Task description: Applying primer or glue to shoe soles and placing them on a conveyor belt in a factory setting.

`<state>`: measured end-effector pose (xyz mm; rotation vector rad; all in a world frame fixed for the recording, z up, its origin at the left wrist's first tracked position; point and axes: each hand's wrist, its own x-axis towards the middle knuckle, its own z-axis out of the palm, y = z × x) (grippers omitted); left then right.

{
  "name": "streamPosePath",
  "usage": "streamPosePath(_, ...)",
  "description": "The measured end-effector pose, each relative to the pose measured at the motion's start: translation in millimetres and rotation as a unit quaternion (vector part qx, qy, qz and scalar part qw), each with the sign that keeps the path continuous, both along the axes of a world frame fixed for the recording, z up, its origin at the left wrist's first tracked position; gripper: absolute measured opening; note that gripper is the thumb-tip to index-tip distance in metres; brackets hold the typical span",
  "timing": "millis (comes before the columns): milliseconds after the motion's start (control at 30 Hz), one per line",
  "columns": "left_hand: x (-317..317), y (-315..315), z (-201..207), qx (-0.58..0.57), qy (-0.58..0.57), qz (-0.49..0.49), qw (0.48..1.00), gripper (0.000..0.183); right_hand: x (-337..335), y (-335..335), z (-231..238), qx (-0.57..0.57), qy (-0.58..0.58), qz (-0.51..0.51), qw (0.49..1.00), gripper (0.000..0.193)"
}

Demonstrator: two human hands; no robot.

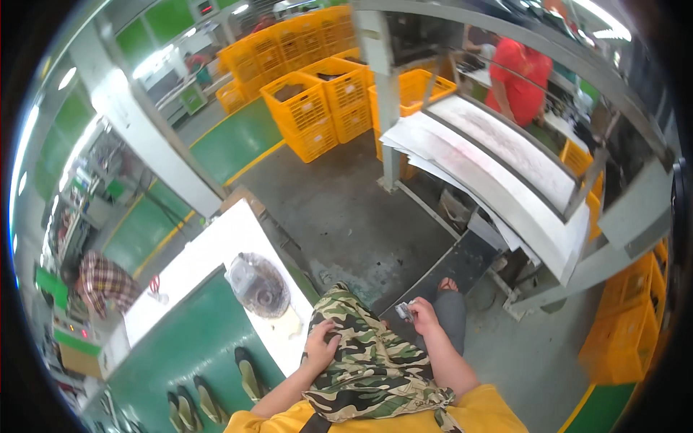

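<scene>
My left hand (321, 348) lies on the camouflage apron (361, 361) over my lap, its thumb apart from the fingers and nothing visible in it. Off to the right of the apron, my right hand (424, 317) pinches a small silvery-grey piece (403, 311), too small to name more exactly. Left of my lap, on a white tabletop (216, 245), sits a round dark tray (271, 292). Clear plastic containers (249, 274) rest in it, and a pale flat piece (290, 323) lies beside it.
Red-handled scissors (154, 284) lie at the table's far left end. Several dark shoes (247, 372) stand at lower left. Ahead are stacked yellow crates (303, 108). A metal rack (390, 94) with white sheets (491, 173) stands at right. Two co-workers, in red (518, 79) and plaid (108, 281), work nearby.
</scene>
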<state>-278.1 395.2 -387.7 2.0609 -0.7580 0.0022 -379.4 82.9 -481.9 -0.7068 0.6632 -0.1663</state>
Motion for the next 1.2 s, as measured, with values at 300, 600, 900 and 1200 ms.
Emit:
streamPosePath(300,27.0,-12.1,-0.2,-0.061,0.113,0.033,0.991,0.031,-4.3,-0.9,50.9,-0.012,-0.016,0.032,0.999,0.012)
streamPosePath(600,28.5,-12.6,-9.1,-0.068,0.116,0.040,0.990,0.031,-28.2,-36.4,74.1,0.024,-0.109,0.016,0.994,0.024)
streamPosePath(900,28.3,-11.5,-6.8,-0.044,0.106,0.046,0.992,0.030,-27.0,-33.5,76.9,0.103,-0.173,0.015,0.979,0.005)
streamPosePath(1200,27.9,-14.1,-7.7,-0.052,0.108,0.045,0.992,0.029,-28.3,-35.6,76.3,0.088,-0.153,0.014,0.984,0.006)
